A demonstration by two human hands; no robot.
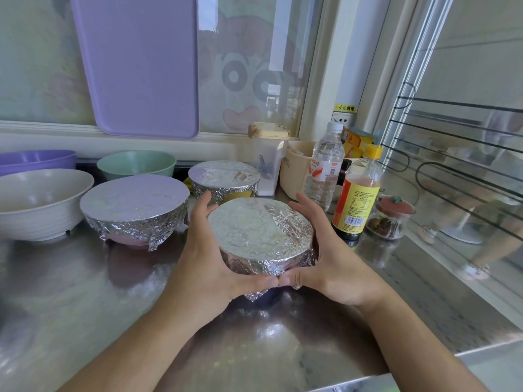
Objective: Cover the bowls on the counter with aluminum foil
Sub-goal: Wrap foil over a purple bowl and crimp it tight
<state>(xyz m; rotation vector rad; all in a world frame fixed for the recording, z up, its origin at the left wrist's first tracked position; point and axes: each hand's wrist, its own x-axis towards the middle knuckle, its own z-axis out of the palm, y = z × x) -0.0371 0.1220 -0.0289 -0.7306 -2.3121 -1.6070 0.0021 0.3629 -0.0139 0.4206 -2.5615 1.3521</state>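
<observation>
The small dark bowl capped with crinkled aluminium foil (261, 233) stands on the steel worktop (85, 306), nearest the camera. The left hand (210, 256) and right hand (331, 258) cup it from either side; the fingers (202, 205) curl round the rim and the thumbs meet at the near edge, pressing the foil skirt against the wall. Judged step: sealing the foil on this bowl, nearly complete.

Just behind stand two finished items: a wide pink bowl under smooth foil (135, 207) to the left and a yellow bowl wrapped in foil (223, 178) behind centre.

Outstanding: a white ribbed bowl (39, 202), a pale green bowl (135, 164) and a purple bowl (36, 159) at far left remain uncovered. No foil roll is visible. The next move calls for releasing this bowl, then fetching a fresh sheet for the white one.
</observation>
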